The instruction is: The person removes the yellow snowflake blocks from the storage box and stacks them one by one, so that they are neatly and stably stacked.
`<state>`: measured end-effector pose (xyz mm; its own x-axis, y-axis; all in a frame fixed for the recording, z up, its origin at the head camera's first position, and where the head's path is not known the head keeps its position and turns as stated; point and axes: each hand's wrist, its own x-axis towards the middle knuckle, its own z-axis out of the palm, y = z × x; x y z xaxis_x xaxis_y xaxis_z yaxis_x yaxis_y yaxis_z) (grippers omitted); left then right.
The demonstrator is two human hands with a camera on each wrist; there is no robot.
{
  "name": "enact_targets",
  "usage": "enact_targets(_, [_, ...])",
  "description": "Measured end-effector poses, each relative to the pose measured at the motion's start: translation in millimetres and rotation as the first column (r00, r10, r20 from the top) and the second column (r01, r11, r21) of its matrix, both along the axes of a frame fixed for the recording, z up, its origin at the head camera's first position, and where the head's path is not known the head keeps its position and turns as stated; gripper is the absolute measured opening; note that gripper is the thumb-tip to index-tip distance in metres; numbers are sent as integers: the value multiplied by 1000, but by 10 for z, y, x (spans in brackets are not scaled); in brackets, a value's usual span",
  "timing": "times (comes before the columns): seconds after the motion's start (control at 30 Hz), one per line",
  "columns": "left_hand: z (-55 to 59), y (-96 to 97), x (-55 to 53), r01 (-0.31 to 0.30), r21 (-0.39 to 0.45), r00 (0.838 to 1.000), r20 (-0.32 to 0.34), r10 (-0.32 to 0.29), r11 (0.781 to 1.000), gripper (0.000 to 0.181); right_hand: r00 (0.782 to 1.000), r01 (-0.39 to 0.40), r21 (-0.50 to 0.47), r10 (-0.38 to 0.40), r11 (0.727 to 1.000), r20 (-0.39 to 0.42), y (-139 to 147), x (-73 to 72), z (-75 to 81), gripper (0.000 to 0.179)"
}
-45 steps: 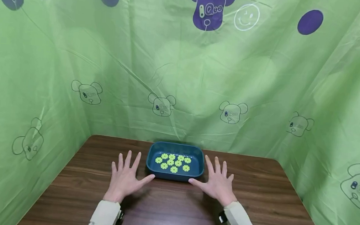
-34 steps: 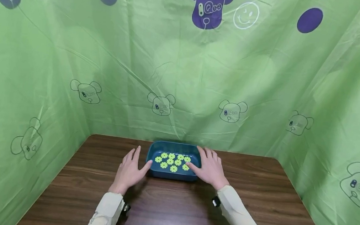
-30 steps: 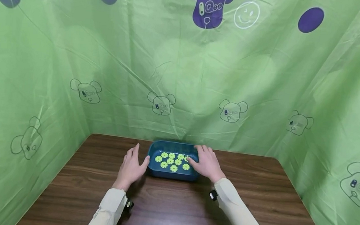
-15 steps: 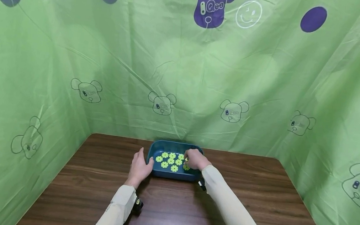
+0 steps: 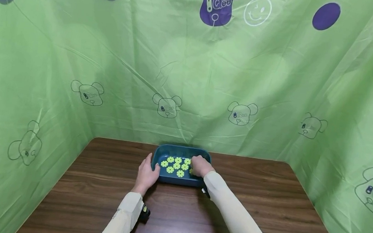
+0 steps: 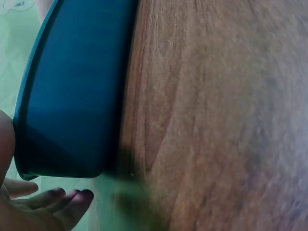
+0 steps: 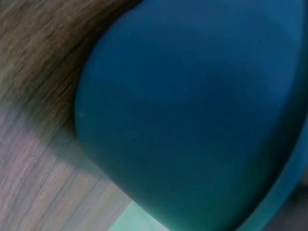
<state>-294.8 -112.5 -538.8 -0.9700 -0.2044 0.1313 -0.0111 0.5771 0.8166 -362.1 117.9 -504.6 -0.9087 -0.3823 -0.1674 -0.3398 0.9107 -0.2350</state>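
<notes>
A dark blue-green rectangular tray (image 5: 181, 180) with raised walls stands at the back of the table. Several yellow-green flower-shaped pieces (image 5: 180, 173) lie spread over its floor. My left hand (image 5: 146, 174) is at the tray's left end, thumb by the front left corner of the rim and fingers extended along the outside. In the left wrist view, those fingers (image 6: 53, 204) lie just past the tray's wall. My right hand (image 5: 201, 166) reaches into the tray's right side with bent fingers, covering pieces there. Its fingertips are hidden, so I cannot tell whether it pinches a piece.
The brown wood-grain table (image 5: 178, 212) has its far edge close behind the tray. A green curtain (image 5: 190, 76) with printed bear heads surrounds the table on the back and both sides. Dark wrist devices (image 5: 144, 214) sit below the pale sleeves.
Both hands have come in from beside the tray. The left has moved right to its left end; the right has gone over the right rim, its spread fingers now bent down inside.
</notes>
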Motion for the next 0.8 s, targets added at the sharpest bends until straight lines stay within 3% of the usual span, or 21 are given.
enact_targets(0.17, [-38, 8, -21, 8, 46, 1000, -23, -7, 999, 60, 1000, 16, 19, -16, 1000, 11, -25, -7, 3, 48])
enact_targets(0.37, [-82, 37, -32, -19, 112, 999, -38, 23, 994, 57, 999, -36, 19, 36, 999, 3, -50, 0, -24, 51])
enact_targets(0.8, [-138, 70, -39, -43, 158, 998, -44, 51, 987, 57, 1000, -23, 32, 23, 999, 6, -72, 53, 8, 54])
